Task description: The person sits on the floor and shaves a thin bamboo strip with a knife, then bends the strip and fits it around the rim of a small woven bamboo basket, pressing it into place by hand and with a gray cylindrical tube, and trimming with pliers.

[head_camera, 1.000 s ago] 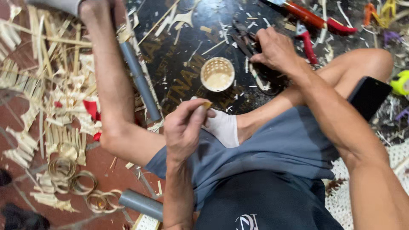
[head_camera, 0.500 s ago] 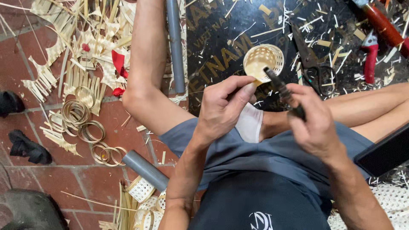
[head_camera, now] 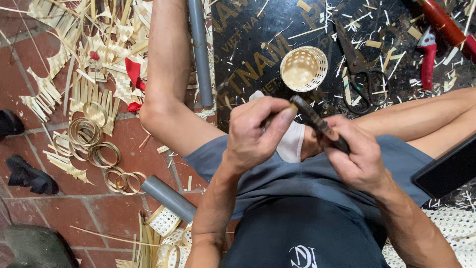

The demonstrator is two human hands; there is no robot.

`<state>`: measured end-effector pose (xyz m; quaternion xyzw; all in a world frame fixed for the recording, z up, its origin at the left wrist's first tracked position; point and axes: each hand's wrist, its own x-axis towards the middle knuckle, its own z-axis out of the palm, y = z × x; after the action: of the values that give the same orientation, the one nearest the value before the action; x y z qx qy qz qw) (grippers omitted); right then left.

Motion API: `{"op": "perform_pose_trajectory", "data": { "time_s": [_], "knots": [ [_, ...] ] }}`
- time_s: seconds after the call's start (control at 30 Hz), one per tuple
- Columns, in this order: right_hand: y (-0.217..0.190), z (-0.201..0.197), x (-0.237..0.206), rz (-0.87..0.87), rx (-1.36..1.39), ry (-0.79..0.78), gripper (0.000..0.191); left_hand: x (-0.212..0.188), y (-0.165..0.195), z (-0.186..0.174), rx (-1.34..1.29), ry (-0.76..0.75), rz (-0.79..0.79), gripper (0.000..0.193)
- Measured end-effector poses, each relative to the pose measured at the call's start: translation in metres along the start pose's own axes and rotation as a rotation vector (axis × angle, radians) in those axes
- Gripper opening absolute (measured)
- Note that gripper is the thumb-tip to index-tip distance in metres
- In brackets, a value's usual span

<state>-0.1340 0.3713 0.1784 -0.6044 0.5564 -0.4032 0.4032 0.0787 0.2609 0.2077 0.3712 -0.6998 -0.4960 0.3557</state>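
Over the lap: both hands meet above the grey shorts (head_camera: 297, 173), and it's close work.
Right hand: the right hand (head_camera: 359, 156) has its grip wrapped tight round a dark-handled knife (head_camera: 320, 124), which slants up and left toward the other hand.
Left hand: the left hand (head_camera: 255, 131) pinches a thin pale sliver between thumb and fingers; the sliver is too small to make out clearly, and its grip is narrow, right against the knife's tip.
Beyond the hands: a small woven basket (head_camera: 303, 68) sits upright on the black board (head_camera: 248, 49), near the dark scissors (head_camera: 359, 69).
Far right: red-handled pruners (head_camera: 427, 57) lie among the shavings.
Left side: bamboo rings (head_camera: 94, 144) lie on the red tile floor (head_camera: 29, 64) beside bundles of bamboo strips (head_camera: 89, 54).
Pipes: one grey pipe (head_camera: 200, 49) runs along the board's edge, another grey pipe (head_camera: 168, 197) lies by the thigh.
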Motion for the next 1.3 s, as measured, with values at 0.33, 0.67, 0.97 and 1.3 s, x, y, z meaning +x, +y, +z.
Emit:
{"op": "perform_pose_trajectory", "data": {
  "time_s": [0.33,0.67,0.97,1.3],
  "knots": [
    [-0.019,0.000,-0.020,0.516,1.172,-0.256,0.006,-0.004,0.002,-0.022,-0.120,-0.059,0.234,0.008],
    [-0.043,0.011,0.004,-0.138,-0.096,-0.005,0.024,-0.009,0.013,-0.015,0.122,0.061,0.125,0.005],
    [-0.012,0.009,-0.022,0.301,0.875,-0.256,0.011,-0.008,0.008,-0.023,-0.057,-0.042,0.205,0.009],
    [-0.039,0.013,0.002,-0.181,-0.045,-0.018,0.019,-0.007,0.014,-0.019,0.087,0.008,0.185,0.007]
  ]
}}
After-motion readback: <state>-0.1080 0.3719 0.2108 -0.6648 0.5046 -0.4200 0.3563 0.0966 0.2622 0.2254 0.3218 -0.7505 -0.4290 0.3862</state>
